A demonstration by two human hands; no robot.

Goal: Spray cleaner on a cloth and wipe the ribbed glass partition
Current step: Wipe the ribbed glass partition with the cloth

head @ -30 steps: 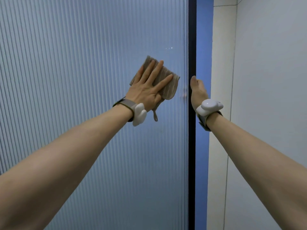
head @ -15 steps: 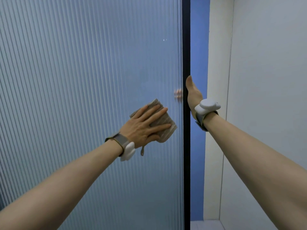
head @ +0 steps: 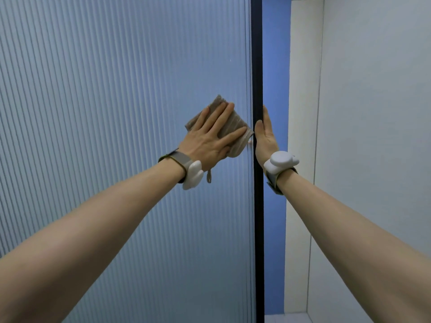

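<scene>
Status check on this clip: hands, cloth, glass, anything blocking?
Left hand flat, pressing cloth on ribbed glass partition. Right hand gripping dark frame edge. No spray bottle in view. Nothing blocking.

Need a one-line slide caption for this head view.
Left hand presses cloth on ribbed glass; right hand grips frame.

beige cloth (head: 234, 127) flat on ribbed glass partition (head: 116, 113)

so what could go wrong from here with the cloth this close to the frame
The folded beige ribbed cloth under the flat left hand nearly touches the dark vertical frame, so a sideways stroke could bump the right hand holding that edge. The cloth's hanging loop may drag across the ribbed glass partition, perhaps leaving streaks.
</scene>
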